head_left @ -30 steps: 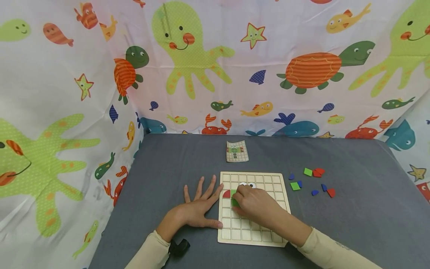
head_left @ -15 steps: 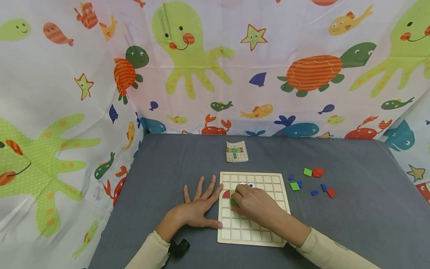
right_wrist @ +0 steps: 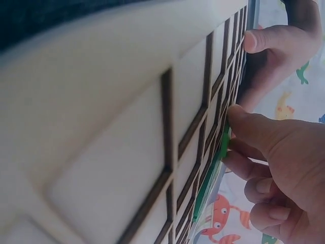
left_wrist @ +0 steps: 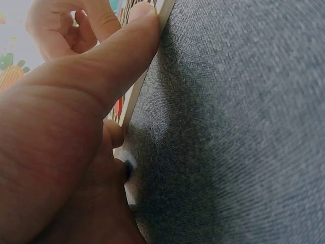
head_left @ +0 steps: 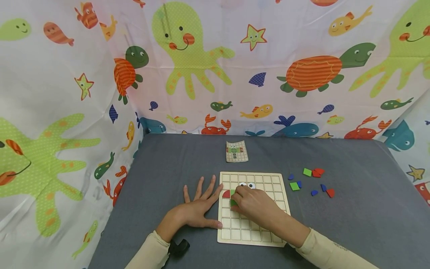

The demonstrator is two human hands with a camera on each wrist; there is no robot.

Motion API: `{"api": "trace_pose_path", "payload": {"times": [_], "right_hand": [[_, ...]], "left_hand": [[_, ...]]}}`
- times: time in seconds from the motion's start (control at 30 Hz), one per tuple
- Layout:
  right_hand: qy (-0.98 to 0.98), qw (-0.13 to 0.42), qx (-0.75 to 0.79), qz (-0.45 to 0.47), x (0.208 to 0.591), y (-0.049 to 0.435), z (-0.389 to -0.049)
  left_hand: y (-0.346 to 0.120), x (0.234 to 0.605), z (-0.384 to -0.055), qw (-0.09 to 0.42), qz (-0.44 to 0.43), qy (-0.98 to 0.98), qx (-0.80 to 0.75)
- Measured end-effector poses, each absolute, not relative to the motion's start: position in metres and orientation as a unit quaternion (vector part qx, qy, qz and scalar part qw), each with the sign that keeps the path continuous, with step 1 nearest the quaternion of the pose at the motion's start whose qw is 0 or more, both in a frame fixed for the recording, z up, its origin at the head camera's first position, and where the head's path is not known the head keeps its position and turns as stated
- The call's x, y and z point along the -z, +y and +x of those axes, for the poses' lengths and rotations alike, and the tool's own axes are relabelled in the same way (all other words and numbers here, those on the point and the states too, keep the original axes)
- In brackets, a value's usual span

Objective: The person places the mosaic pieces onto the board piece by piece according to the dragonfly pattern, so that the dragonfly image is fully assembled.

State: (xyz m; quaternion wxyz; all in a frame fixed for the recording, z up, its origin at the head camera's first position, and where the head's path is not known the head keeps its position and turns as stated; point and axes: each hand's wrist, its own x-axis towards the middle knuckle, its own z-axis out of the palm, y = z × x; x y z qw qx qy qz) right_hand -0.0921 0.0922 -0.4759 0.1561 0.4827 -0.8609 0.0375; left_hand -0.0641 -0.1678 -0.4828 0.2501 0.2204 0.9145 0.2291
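A wooden grid board (head_left: pixel 235 223) lies flat on the grey table. My left hand (head_left: pixel 199 211) is spread beside it, with thumb tip and little fingers reaching its left edge; in the left wrist view the thumb (left_wrist: pixel 117 56) presses the rim. Over the upper left of the grid, my right hand (head_left: pixel 258 206) pinches a green piece (right_wrist: pixel 225 142) at the board's surface between thumb and fingers. More green (right_wrist: pixel 203 195) lies flat in the squares nearby. A red rounded piece (head_left: pixel 226 194) sits to the left of the fingers, and two eye pieces (head_left: pixel 251 185) sit just above them.
A small picture card (head_left: pixel 237 151) with a gridded figure lies behind the board. To the right are loose green squares (head_left: pixel 294 186), red pieces (head_left: pixel 330 192) and blue pieces (head_left: pixel 314 192). A sea-animal cloth (head_left: pixel 215 82) hangs behind the table.
The right hand's fingers shift only slightly at the green piece, and more of the left eye piece shows. The left hand stays in place.
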Motion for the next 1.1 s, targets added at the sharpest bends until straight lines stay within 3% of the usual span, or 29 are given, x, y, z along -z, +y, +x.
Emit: {"api": "trace_pose_path", "payload": {"times": [1.1], "right_hand": [[-0.872, 0.119, -0.065, 0.471, 0.4757, 0.0939, -0.0897]], "left_hand": [[-0.1688, 0.4799, -0.0637, 0.253, 0.224, 0.915, -0.221]]}}
